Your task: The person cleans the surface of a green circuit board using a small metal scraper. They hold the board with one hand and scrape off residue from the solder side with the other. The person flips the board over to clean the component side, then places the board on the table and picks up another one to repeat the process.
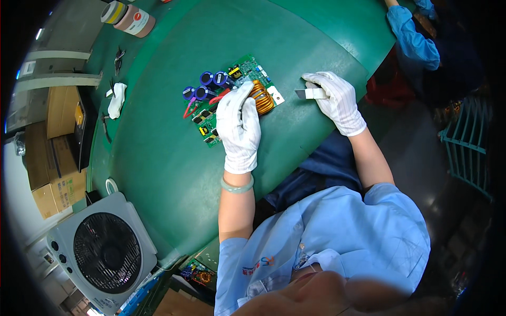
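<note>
One green circuit board (240, 82) with blue cylindrical capacitors (204, 84) and copper-wound coil (262, 98), laid on a green tabletop (168, 142), partly covered by the white-gloved left hand (240, 126), its grip untellable, a flat grey-and-white strip (313, 94) pinched in the white-gloved right hand (336, 99)

A white-gloved left grip (240, 126) lies over a green circuit board (250, 66), its fingers beside the copper-wound coil (263, 97); whether it grasps anything is hidden. Blue capacitors (204, 93) cluster at the board's far left. The right grip (337, 102), also gloved, pinches a small flat white piece (312, 94) with a grey end, apart from the board. Along the green surface's (168, 174) left side are a pinkish bottle (134, 21), pliers (118, 62) and a crumpled white cloth or glove (117, 100). A grey box fan (108, 252) stands lower left; a co-worker's blue sleeve (414, 39) shows upper right.
</note>
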The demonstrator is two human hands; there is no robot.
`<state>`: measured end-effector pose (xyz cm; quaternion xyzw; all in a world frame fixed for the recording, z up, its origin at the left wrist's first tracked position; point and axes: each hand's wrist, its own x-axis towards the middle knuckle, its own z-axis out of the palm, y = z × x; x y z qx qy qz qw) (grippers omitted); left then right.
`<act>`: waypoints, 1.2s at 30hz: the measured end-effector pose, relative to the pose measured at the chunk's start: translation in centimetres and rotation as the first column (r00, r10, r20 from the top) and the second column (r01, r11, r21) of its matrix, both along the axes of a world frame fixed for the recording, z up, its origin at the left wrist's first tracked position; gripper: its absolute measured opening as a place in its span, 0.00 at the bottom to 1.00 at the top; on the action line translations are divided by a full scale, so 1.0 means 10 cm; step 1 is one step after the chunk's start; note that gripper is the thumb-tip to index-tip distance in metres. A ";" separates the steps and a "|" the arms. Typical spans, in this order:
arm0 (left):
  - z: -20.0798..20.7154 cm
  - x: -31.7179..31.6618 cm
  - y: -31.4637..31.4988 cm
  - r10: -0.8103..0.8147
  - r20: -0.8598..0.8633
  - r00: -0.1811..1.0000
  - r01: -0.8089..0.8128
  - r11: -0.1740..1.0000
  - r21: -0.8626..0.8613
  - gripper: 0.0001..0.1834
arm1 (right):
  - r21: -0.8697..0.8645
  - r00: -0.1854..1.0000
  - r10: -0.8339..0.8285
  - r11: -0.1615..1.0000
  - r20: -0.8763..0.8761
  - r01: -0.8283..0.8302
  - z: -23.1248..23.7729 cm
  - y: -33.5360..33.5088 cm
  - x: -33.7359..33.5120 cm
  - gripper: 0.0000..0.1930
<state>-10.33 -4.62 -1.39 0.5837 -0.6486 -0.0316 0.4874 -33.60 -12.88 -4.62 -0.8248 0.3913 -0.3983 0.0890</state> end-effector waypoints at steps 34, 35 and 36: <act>0.40 0.32 0.27 -0.307 0.045 0.951 0.258 0.862 0.437 0.23 | 0.103 0.974 0.057 0.991 0.219 -0.081 0.07 -0.08 0.02 0.12; 0.38 0.38 0.32 -0.291 0.057 0.955 0.250 0.894 0.372 0.24 | 0.091 0.973 0.069 0.992 0.220 -0.090 0.08 -0.09 0.01 0.12; 0.36 0.48 0.34 -0.311 0.076 0.947 0.272 0.907 0.323 0.19 | 0.094 0.973 0.084 0.990 0.216 -0.107 0.09 -0.10 0.01 0.11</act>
